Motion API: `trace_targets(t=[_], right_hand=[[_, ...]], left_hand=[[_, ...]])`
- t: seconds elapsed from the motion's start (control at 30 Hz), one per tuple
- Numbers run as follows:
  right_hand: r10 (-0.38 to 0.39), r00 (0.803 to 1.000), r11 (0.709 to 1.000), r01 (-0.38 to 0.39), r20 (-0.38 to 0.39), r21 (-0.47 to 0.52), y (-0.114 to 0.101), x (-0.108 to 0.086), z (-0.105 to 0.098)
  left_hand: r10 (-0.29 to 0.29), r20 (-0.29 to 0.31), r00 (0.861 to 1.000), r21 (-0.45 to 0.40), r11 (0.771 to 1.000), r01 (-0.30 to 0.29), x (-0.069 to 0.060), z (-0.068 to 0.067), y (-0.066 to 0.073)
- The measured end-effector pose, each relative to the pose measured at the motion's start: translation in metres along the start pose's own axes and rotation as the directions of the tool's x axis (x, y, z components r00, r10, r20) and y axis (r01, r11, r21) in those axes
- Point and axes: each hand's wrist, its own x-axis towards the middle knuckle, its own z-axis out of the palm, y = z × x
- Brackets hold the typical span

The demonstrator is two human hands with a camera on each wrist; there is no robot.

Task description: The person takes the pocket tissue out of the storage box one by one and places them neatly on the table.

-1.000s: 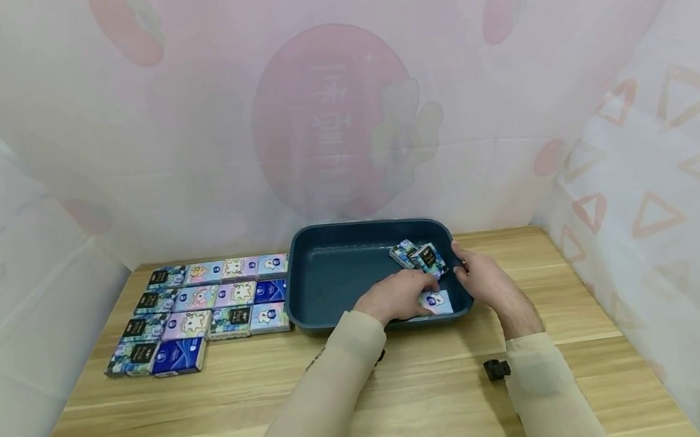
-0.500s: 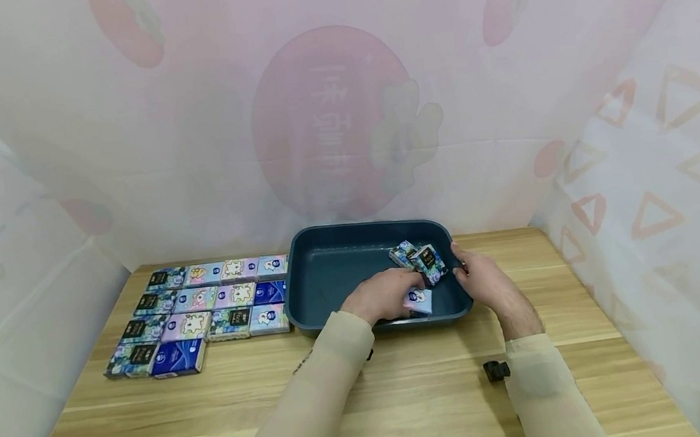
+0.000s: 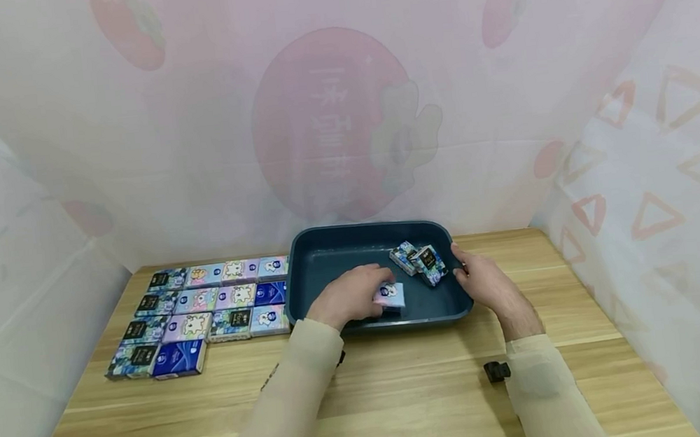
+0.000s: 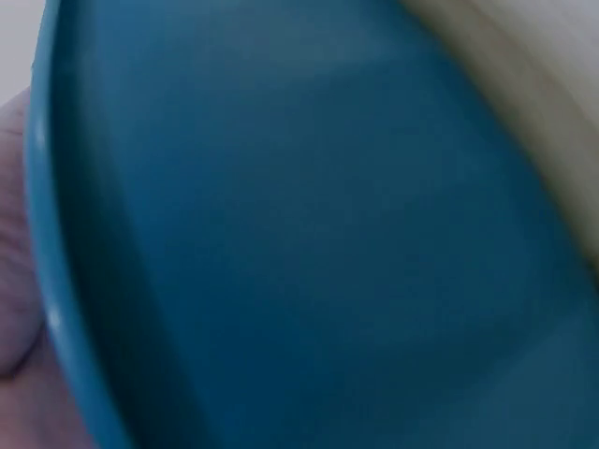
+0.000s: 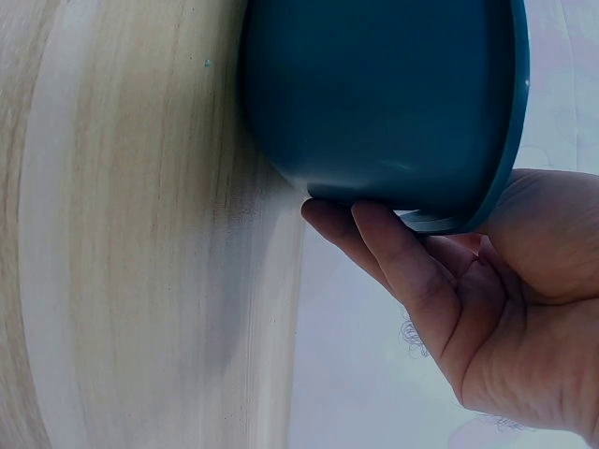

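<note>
My left hand [image 3: 351, 296] reaches over the near rim of a dark blue-green plastic basin [image 3: 341, 258]. Between its thumb and fingers it pinches a small pink and light-blue tissue pack [image 3: 390, 296] with a cartoon print. In the left wrist view the basin's outer wall [image 4: 328, 224] fills most of the picture and hides the pack. My right hand [image 3: 485, 279] grips the basin's right rim, thumb over the edge and fingers [image 5: 402, 243] against the outside wall. Two dark floral tissue packs [image 3: 430, 265] lie in the basin's right part, one leaning on the other.
Left of the basin, several tissue packs [image 3: 233, 295] lie flat in rows on the wooden table [image 3: 417, 395]. A blue pack [image 3: 178, 358] ends the nearest row. Printed cloth [image 3: 214, 189] stands behind and at both sides.
My left hand has moved left inside the basin, carrying the light-blue tissue pack away from the right corner. The right hand has stayed on the rim.
</note>
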Motion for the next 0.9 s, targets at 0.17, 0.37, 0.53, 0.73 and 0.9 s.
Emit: trace_targets(t=[0.17,0.37,0.53,0.73,0.9], right_hand=[[0.004,1.0,1.0,-0.004,0.004,0.009,0.0,0.0,0.001],[0.009,1.0,1.0,-0.009,0.004,0.004,-0.001,0.0,0.0],[0.005,1.0,1.0,-0.005,0.004,0.005,-0.001,0.0,0.001],[0.008,1.0,1.0,-0.008,0.005,0.0,-0.002,0.0,0.001],[0.008,1.0,1.0,-0.008,0.005,0.001,-0.002,0.0,0.001]], left_hand=[[-0.048,-0.023,0.999,-0.003,0.999,0.048,-0.013,-0.01,-0.01],[-0.092,-0.047,0.995,-0.011,0.996,0.092,-0.03,-0.022,-0.025],[-0.122,-0.074,0.99,-0.015,0.993,0.121,-0.045,-0.03,-0.036],[-0.147,-0.09,0.985,-0.018,0.989,0.146,-0.066,-0.041,-0.048],[-0.164,-0.107,0.981,-0.022,0.986,0.163,-0.084,-0.049,-0.056]])
